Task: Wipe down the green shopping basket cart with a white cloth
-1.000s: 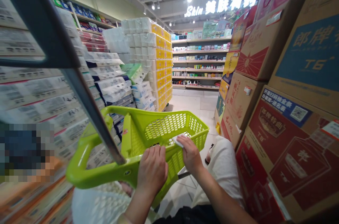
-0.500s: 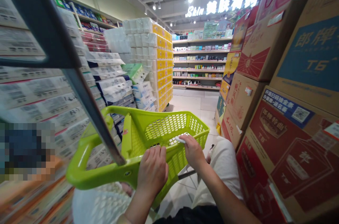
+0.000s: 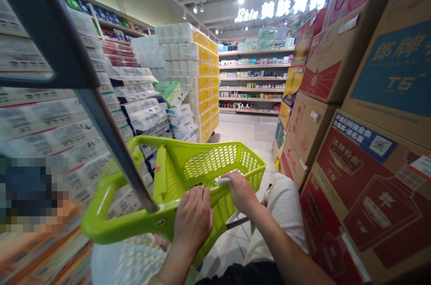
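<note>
A lime-green plastic shopping cart basket [image 3: 202, 164] sits right in front of me in a store aisle. My left hand [image 3: 193, 220] is closed over the basket's near rim. My right hand [image 3: 240, 190] rests on the rim a little further right, fingers pinched on a small white cloth or wipe [image 3: 224, 181] pressed against the plastic. A dark metal bar [image 3: 101, 105] slants across the left of the view in front of the cart's handle [image 3: 101, 213].
Stacked packs of tissue rolls [image 3: 182, 65] line the left side. Large red and brown cardboard cartons [image 3: 363, 141] are piled on the right, close to my arm. My knee in pale trousers [image 3: 286, 208] is below the basket. Shelves [image 3: 252, 78] close the aisle's far end.
My right hand has slid the white cloth slightly left along the basket's rim. The left hand stays put on the rim.
</note>
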Demonstrator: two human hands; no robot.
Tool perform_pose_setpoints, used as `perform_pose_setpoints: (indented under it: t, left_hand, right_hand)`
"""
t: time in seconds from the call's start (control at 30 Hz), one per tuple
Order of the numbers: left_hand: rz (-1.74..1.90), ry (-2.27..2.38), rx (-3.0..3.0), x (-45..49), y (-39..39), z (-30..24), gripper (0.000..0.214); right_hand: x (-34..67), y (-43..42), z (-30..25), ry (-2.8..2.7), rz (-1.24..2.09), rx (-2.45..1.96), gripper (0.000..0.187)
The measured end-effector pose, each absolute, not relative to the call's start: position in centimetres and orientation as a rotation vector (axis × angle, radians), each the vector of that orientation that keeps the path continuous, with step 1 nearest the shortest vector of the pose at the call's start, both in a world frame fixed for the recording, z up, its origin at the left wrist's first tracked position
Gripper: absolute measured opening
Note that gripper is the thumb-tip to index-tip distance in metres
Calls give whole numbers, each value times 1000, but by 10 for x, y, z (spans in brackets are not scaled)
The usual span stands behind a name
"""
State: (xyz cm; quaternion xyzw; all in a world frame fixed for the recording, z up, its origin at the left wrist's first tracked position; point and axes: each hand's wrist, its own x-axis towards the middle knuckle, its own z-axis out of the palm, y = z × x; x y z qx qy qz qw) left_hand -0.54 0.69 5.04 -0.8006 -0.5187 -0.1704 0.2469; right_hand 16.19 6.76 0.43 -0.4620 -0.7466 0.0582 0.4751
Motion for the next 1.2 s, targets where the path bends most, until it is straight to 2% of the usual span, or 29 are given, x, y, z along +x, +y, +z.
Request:
perform_pose_setpoints:
  t: [0.13,0.33,0.53,0.77,0.97,1.2]
  left_hand:
    - [-466,-1426,-2193,-5,6,52,25]
    - [-470,-1402,-2186,-6,7,50,27]
    - [-460,-1430,-2179,-5,7,51,24]
    - [-459,-1416,-2168,-5,7,51,25]
    - [-457,-1409,-2173,-6,7,50,26]
    - [-468,-1407,-2165,-6,8,49,26]
  right_hand:
    - [150,61,7,-1890,166,-1001,33]
    - [165,68,0,-1798,71,-1207,35]
    - [149,53,1,-1861,85,-997,43]
    - [166,63,-10,-1699,0,-1211,39]
    - [154,53,-7,-1820,74,-997,42]
    - [169,60,-14,-1658,8,-1231,39]
